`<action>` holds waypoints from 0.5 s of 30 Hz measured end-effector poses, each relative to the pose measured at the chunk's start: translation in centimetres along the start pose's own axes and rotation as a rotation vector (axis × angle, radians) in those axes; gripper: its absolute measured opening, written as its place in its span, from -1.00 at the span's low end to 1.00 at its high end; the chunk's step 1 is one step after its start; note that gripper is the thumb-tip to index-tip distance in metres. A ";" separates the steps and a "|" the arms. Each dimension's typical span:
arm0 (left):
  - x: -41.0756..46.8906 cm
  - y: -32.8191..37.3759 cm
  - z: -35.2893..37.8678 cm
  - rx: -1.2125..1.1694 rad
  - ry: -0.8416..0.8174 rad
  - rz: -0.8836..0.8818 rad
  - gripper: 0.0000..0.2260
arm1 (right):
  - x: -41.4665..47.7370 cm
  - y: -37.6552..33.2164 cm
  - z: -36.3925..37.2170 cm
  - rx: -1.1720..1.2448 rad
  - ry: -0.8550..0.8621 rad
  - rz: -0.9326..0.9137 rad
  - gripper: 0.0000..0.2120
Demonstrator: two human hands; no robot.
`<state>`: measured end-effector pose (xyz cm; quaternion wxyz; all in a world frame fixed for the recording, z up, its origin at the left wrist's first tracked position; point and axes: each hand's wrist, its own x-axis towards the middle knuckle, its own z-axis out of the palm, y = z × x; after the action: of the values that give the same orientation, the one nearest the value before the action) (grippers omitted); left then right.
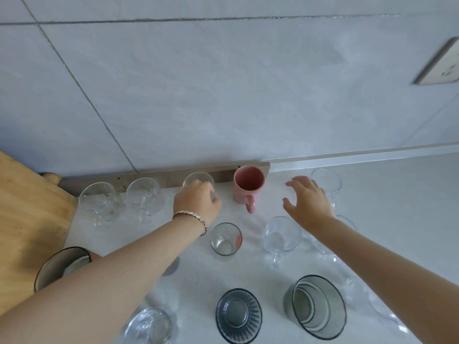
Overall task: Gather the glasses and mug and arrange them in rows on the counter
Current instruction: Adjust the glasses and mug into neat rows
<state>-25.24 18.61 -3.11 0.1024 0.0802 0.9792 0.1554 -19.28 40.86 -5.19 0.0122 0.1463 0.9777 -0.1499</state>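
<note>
A pink mug (248, 185) stands upright near the back wall strip, handle toward me. My left hand (197, 202) is closed around a clear glass (198, 180) just left of the mug. Two clear handled glass cups (99, 202) (143, 193) stand further left in the same back row. My right hand (308, 199) hovers open, fingers spread, right of the mug and in front of another clear cup (326, 180). A small tumbler (225, 239) and a handled glass cup (282, 235) stand between my forearms.
A wooden cutting board (27, 219) lies at the left. Near the front stand a ribbed grey glass (239, 315), a smoky grey glass (315, 309), a clear glass (149, 326) and a dark-rimmed bowl (62, 265). More clear glassware (382, 311) sits at the right. A wall socket (440, 65) is upper right.
</note>
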 end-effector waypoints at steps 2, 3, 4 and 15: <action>-0.6 1.4 -0.4 -0.031 -0.019 -0.013 -0.78 | 0.7 2.6 -1.4 -0.010 -0.002 0.082 -0.52; -0.9 2.1 -0.5 -0.059 -0.050 -0.030 -0.79 | 1.2 3.7 -2.0 0.002 -0.020 0.142 -0.47; -1.2 2.8 -0.5 -0.072 -0.083 -0.044 -0.80 | 1.9 4.7 -2.6 0.018 -0.052 0.203 -0.39; -5.0 2.8 -0.4 -0.011 -0.073 -0.238 -0.77 | 5.4 7.2 -1.4 0.135 -0.157 0.281 -0.27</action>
<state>-20.10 20.18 -0.95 0.1562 -0.0314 0.9766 0.1446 -22.34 49.38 -6.32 0.0996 0.2697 0.9315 -0.2228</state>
